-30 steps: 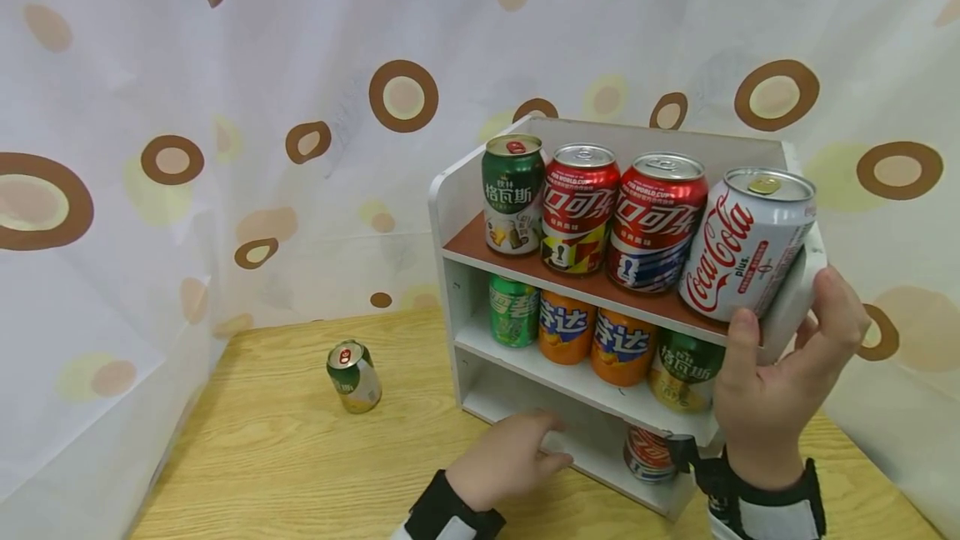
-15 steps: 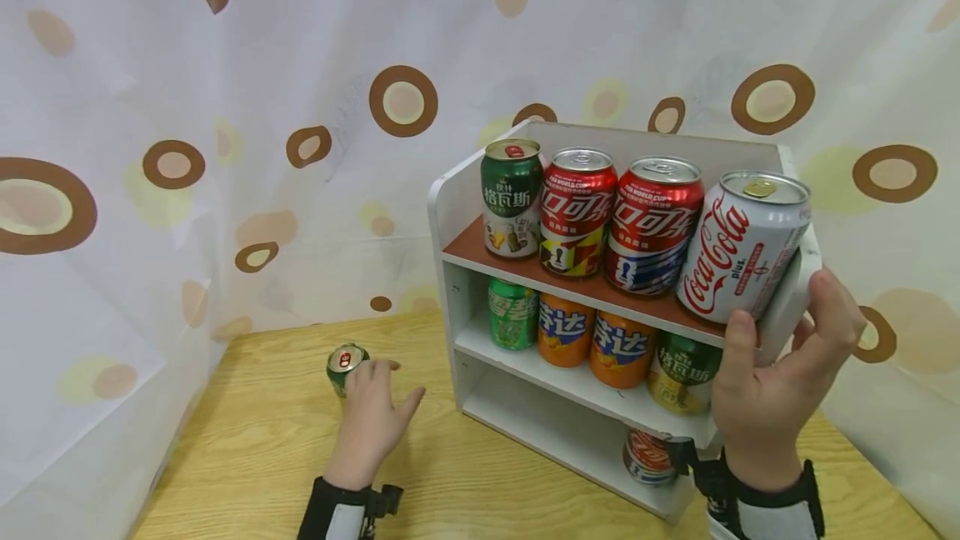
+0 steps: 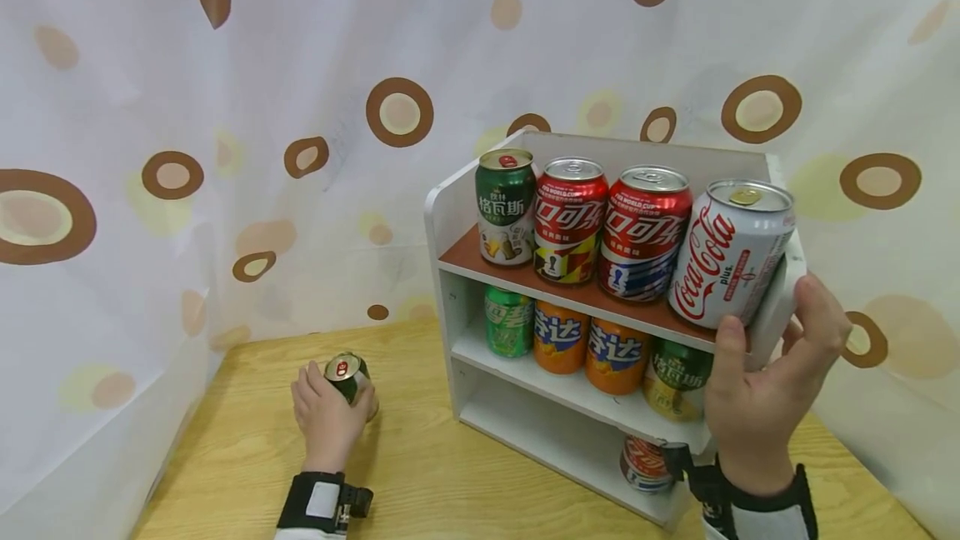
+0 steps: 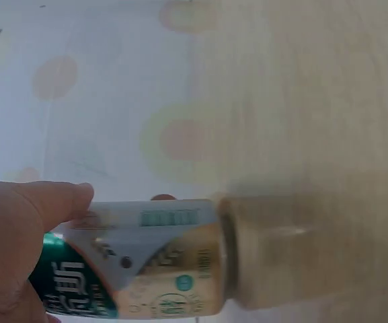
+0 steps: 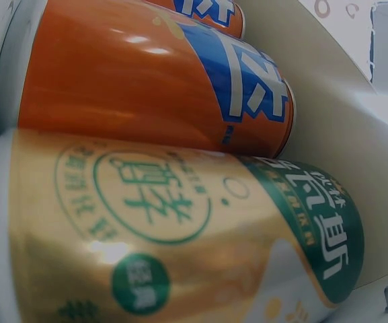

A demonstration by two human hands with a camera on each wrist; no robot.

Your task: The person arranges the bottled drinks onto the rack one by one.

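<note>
A green-and-gold drink can (image 3: 347, 377) with a red pull tab is on the table at the left. My left hand (image 3: 327, 422) holds it, thumb on the near side and fingers round the far-left side. In the left wrist view the thumb lies along the upper part of the can (image 4: 146, 262), and its base is at the wooden surface. My right hand (image 3: 772, 377) grips the right side panel of a white three-tier shelf (image 3: 540, 450), with the thumb at the front. Beside that thumb a white Coca-Cola can (image 3: 731, 252) leans against the panel on the top tier.
Top tier also bears a green can (image 3: 506, 207) and two red cola cans (image 3: 572, 222). Below are a light green can (image 3: 509, 322), two orange cans (image 3: 560, 338) and a gold-green can (image 3: 678, 380). One red can (image 3: 645, 463) is at the bottom right. A patterned sheet (image 3: 300, 48) hangs behind.
My left hand has moved left from the shelf's bottom tier to the lone can and now holds it. The right hand keeps its grip on the side panel. The head view has shifted slightly.
</note>
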